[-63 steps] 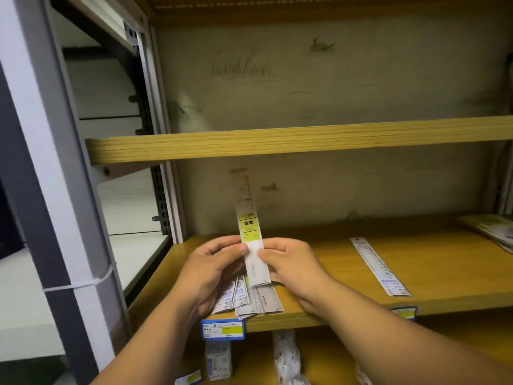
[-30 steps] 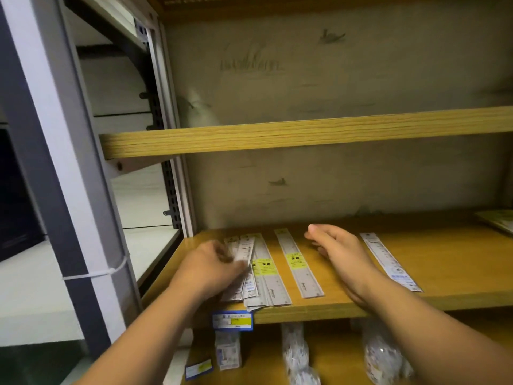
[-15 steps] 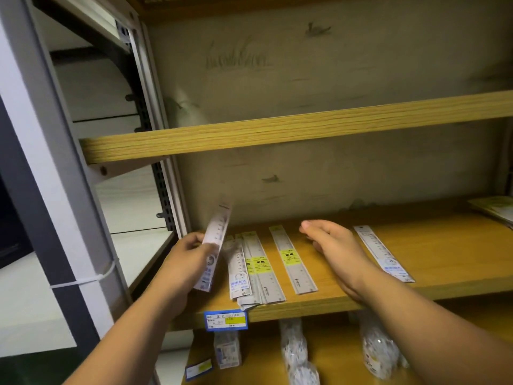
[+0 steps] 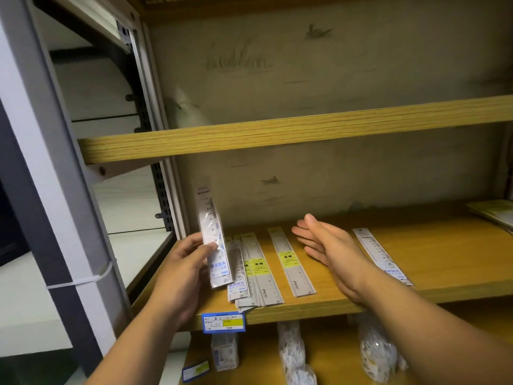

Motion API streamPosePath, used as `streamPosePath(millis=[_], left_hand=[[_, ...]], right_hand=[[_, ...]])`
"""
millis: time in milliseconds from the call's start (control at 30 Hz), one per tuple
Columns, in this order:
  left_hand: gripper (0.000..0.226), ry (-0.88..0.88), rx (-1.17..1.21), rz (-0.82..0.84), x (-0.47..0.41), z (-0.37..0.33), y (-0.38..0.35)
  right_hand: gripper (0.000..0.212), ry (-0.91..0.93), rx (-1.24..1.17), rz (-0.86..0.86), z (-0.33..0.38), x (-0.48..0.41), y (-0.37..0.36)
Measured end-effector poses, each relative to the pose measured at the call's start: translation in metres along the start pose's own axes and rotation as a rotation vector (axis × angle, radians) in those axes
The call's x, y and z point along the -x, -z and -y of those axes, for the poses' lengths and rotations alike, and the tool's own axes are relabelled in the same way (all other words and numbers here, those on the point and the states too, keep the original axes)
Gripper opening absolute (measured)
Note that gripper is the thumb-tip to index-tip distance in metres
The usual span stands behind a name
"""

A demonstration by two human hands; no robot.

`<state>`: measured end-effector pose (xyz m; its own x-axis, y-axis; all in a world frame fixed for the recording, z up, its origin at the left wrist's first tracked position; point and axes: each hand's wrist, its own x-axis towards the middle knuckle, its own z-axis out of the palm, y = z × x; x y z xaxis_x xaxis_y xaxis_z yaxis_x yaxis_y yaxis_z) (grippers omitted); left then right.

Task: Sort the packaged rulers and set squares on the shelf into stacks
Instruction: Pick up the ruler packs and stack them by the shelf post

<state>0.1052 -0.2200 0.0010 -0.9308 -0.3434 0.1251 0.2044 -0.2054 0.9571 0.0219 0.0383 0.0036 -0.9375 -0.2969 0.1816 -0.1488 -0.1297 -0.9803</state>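
Observation:
My left hand (image 4: 183,269) grips a clear packaged ruler with a blue label (image 4: 212,234), held nearly upright above the left end of the wooden shelf (image 4: 458,262). Below it lies a loose pile of packaged rulers (image 4: 251,269), some with yellow labels. One yellow-labelled ruler (image 4: 290,261) lies alone just right of the pile. My right hand (image 4: 330,247) hovers open over the shelf, fingers spread, between that ruler and a blue-labelled packaged ruler (image 4: 381,255) lying further right.
A second wooden shelf board (image 4: 277,134) runs above. A metal upright (image 4: 163,151) bounds the left side. A blue and yellow price tag (image 4: 223,321) hangs on the shelf's front edge. Bagged items (image 4: 376,354) sit on the shelf below. Flat packages (image 4: 497,211) lie at the far right.
My left hand has lifted the blue-labelled ruler off the pile and raised it more upright. My right hand has let go of the yellow-labelled ruler, which lies on the shelf, and stays open.

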Motion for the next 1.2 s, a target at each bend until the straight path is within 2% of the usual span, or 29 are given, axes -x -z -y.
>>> streamPosePath(millis=[67, 167, 300, 333, 533, 733, 867, 967, 1033, 1067, 1100, 1200], left_hand=[[0.022, -0.001, -0.012, -0.001, 0.0, 0.0, 0.0], [0.021, 0.001, -0.018, -0.007, 0.001, 0.0, 0.0], [0.021, -0.018, -0.081, -0.013, 0.003, -0.001, -0.005], [0.021, -0.025, -0.099, -0.011, 0.003, -0.002, -0.008], [0.021, -0.018, -0.121, 0.082, 0.003, -0.012, -0.054], [0.015, -0.078, -0.271, 0.16, 0.008, -0.006, -0.108], [0.017, -0.32, -0.633, 0.113, -0.001, -0.008, -0.106], [0.034, -0.412, -1.03, -0.071, -0.01, -0.029, -0.085], [0.038, -0.369, -1.332, -0.218, -0.016, -0.052, -0.061], [0.039, -0.293, -1.427, -0.244, -0.017, -0.063, -0.051], [0.043, -0.185, -1.485, -0.233, -0.019, -0.069, -0.042], [0.067, 0.13, -1.54, -0.051, -0.011, -0.068, -0.04]], right_hand=[[0.077, 0.01, 0.006, 0.007, 0.0, 0.0, 0.0], [0.073, 0.01, 0.02, 0.004, 0.001, 0.001, -0.001], [0.022, 0.013, 0.057, 0.007, 0.001, 0.002, -0.002], [0.016, 0.013, 0.066, 0.014, 0.001, 0.002, -0.002], [0.024, 0.007, 0.065, 0.085, 0.004, 0.004, -0.005], [0.026, 0.004, 0.06, 0.127, 0.002, 0.003, -0.003], [0.023, 0.004, 0.052, 0.092, -0.002, 0.0, -0.001], [0.022, -0.003, 0.039, 0.07, -0.005, -0.002, 0.0], [0.021, -0.013, 0.045, 0.062, -0.004, -0.002, 0.001], [0.022, -0.015, 0.047, 0.063, -0.004, -0.002, 0.001], [0.022, -0.017, 0.049, 0.066, -0.005, -0.002, 0.001], [0.023, -0.025, 0.04, 0.065, -0.005, -0.002, 0.001]])
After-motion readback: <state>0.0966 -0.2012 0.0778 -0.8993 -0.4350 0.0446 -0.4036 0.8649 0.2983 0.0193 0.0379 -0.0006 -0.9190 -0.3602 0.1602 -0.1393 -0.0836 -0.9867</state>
